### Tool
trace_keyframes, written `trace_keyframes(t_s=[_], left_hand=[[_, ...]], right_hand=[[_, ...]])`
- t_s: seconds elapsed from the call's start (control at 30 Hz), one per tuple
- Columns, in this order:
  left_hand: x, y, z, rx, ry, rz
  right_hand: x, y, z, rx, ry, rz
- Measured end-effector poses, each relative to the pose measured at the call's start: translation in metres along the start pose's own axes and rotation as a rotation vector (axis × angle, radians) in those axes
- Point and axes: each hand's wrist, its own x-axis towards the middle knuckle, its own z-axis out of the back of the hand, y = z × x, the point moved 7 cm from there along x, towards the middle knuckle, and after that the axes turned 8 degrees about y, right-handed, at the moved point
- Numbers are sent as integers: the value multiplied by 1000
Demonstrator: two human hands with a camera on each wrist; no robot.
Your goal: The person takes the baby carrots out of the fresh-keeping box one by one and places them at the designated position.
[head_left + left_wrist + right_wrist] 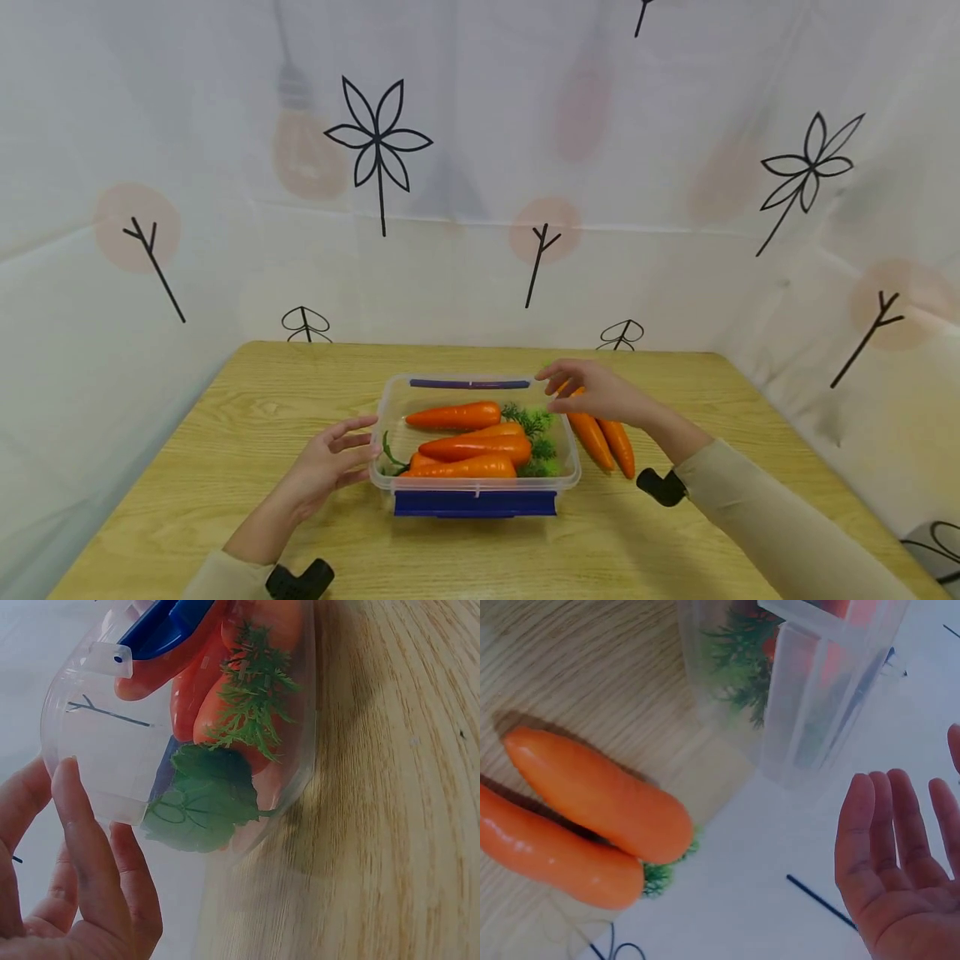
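A clear plastic box with blue side latches stands on the table, and several orange carrots with green tops lie inside it. My left hand is at the box's left end, its fingertips touching the wall with the fingers loosely extended. In the left wrist view a green leaf shows through the plastic. My right hand hovers by the box's far right corner, fingers slightly bent and holding nothing. Below it, two loose carrots lie side by side on the table, right of the box.
The wooden table runs back to a pale curtain printed with flowers and twigs, which also hangs along both sides. Dark wrist-camera mounts sit on both wrists.
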Motion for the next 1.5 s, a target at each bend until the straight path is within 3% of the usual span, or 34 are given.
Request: trace_keyframes(t_s=[0.53,0.97,1.13,1.27,1.37,1.5], left_hand=[[0,0,2,0,-2,8],[1,1,1,-1,12,9],[1,0,3,-3,3,9],[1,0,2,-15,4,4],[1,0,1,-19,8,-3],[1,0,2,-16,7,-8]], right_hand=[[35,41,-35,41,372,111],[65,51,-60,-90,596,146],[76,50,-70,-141,670,113],[80,43,-79,-168,737,23],[81,38,-86,-141,796,-25],[81,36,-94,-107,873,-20]])
